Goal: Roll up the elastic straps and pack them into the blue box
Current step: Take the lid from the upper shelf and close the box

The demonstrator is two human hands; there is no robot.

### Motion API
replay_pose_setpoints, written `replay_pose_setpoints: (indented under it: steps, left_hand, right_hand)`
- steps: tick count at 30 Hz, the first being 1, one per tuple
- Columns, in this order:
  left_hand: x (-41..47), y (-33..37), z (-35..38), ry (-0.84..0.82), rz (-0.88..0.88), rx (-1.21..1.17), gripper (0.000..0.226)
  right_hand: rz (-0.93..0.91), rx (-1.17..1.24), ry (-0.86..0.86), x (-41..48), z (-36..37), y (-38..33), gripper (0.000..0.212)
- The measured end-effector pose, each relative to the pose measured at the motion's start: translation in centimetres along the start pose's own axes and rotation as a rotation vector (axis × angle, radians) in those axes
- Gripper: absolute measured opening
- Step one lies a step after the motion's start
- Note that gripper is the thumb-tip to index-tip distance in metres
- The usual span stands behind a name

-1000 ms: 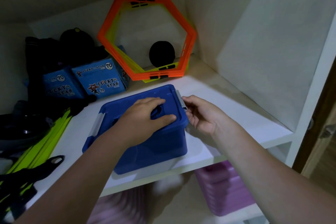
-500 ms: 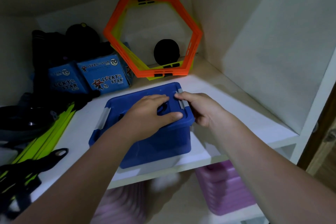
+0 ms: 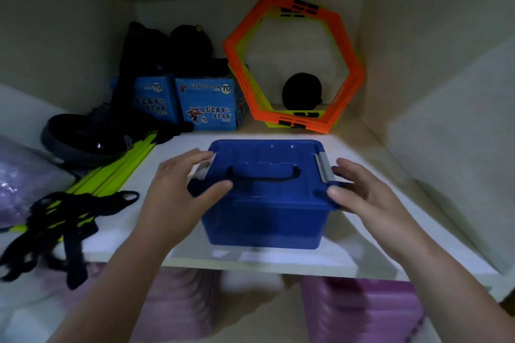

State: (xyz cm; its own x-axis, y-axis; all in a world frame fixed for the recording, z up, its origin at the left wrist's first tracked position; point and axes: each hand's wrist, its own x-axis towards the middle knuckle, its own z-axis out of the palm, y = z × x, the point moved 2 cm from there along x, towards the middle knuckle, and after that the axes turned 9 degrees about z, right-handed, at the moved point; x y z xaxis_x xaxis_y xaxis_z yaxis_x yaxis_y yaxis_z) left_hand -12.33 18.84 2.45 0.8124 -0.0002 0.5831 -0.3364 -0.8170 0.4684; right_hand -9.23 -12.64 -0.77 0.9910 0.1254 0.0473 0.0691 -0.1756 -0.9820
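The blue box [image 3: 264, 217] stands on the white shelf [image 3: 370, 147] near its front edge, lid on, black carry handle lying flat on top. My left hand [image 3: 178, 189] is against the box's left side, fingers over the grey left latch, thumb on the lid's front left corner. My right hand [image 3: 362, 192] is against the right side, thumb on the front right corner just below the grey right latch. Loose black elastic straps [image 3: 72, 220] lie tangled at the shelf's left front and hang over the edge. A rolled black strap [image 3: 302, 93] sits at the back.
Orange and yellow hexagon rings [image 3: 354, 75] lean on the back wall. Two blue Lucky Star cartons [image 3: 207, 106] and dark bags [image 3: 83, 133] fill the back left. Yellow-green flat bars [image 3: 117, 172] lie at the left. Purple containers [image 3: 362, 312] sit below the shelf.
My left hand left the lid's handle and went to the box's left side. My right hand slid from the right latch down to the front right corner. The box now sits square to me.
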Motion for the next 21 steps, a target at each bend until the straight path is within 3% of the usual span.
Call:
replay_pose_setpoints:
  steps: [3,9,21]
  left_hand:
    - [-1.1,-1.8,0.3,-0.122,-0.187,-0.113,0.098]
    - [-0.7,-2.6,1.8,-0.153,-0.223,-0.299,0.119]
    - [3.4,-11.0,0.6,-0.107,-0.221,-0.456,0.105]
  right_hand:
    - [-0.016,-0.093,-0.089,-0.4,1.2,-0.8,0.077]
    - [-0.037,-0.082,-0.108,0.0,2.7,-0.8,0.075]
    - [-0.033,-0.054,-0.076,5.7,9.9,-2.0,0.077]
